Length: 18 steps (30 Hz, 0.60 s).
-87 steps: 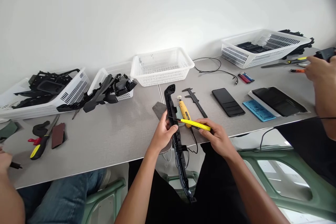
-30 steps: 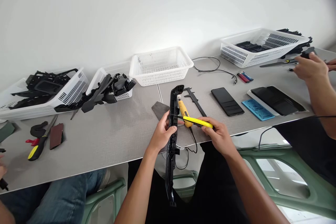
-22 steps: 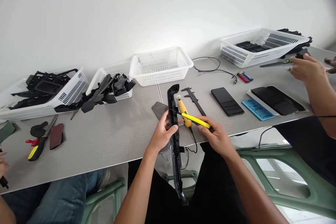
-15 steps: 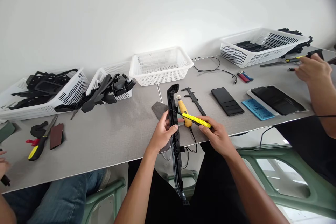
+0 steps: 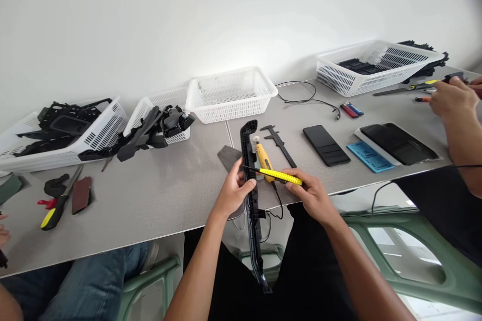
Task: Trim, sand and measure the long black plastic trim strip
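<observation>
My left hand (image 5: 234, 190) is closed round a long black plastic trim part (image 5: 251, 200), which stands upright over the table's front edge. In my right hand (image 5: 309, 191) is a yellow utility knife (image 5: 280, 176). Its dark blade end meets the part just above my left thumb; exact contact is too small to make out. Behind the knife lies a yellow rotary tool (image 5: 264, 158) with a black cord. To its right is a dark caliper (image 5: 280, 144), and a grey sanding sheet (image 5: 228, 156) rests left of the part.
Along the wall stand white baskets, one in the middle (image 5: 231, 105) and one at right (image 5: 361, 72). A phone (image 5: 326, 144) and a blue card (image 5: 370, 156) lie at right. A co-worker's hand (image 5: 455, 98) works far right. A file (image 5: 60, 203) lies at left.
The knife's blade end has tilted lower along the black part, while my left hand holds still. The co-worker's hand at right has shifted slightly.
</observation>
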Tool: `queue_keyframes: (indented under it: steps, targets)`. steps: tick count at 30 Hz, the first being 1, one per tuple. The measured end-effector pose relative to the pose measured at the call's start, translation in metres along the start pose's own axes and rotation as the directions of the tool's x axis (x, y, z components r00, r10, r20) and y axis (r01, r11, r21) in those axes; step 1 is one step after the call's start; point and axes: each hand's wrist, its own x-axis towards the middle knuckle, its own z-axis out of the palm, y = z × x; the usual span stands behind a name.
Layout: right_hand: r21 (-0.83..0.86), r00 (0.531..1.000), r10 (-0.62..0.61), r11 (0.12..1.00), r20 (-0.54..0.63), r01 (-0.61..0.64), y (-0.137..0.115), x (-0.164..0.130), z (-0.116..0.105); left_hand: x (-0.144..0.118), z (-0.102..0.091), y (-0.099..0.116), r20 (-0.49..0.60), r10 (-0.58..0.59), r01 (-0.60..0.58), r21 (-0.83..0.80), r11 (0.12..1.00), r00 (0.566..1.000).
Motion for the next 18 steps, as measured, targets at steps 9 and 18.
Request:
queue_keyframes:
  steps: [9,18]
  targets:
    - [0.05,1.0,0.027,0.998,0.007,-0.027,0.0001,0.0004,-0.0007,-0.0001,0.0006,0.0013,-0.007,0.003,-0.003,0.011,1.0,1.0]
    - [0.057,0.998,0.058,0.997,-0.04,-0.055,0.0008,0.0006,-0.0021,-0.0003,-0.0006,0.0002,-0.017,-0.014,0.014,0.031,0.999,1.0]
